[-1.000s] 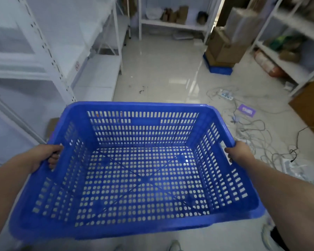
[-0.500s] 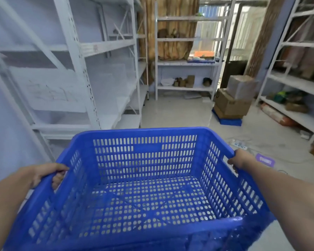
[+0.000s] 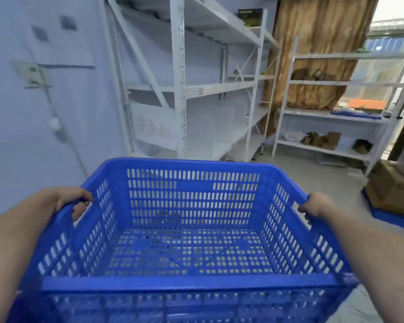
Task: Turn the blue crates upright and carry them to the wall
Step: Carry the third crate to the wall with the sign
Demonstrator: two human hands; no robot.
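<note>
The wall (image 3: 33, 127) stood ahead-left, the shelving (image 3: 180, 89) beside it. The crate (image 3: 191, 229) was upright, carried off the floor. Left hand (image 3: 65, 201) and right hand (image 3: 315, 206) each gripped a side handle. Swinging wide risked striking the shelving upright.

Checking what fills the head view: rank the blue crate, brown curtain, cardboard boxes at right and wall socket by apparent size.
1. blue crate, nearest the camera, so its size is exaggerated.
2. brown curtain.
3. cardboard boxes, cut off by the frame edge.
4. wall socket.
</note>
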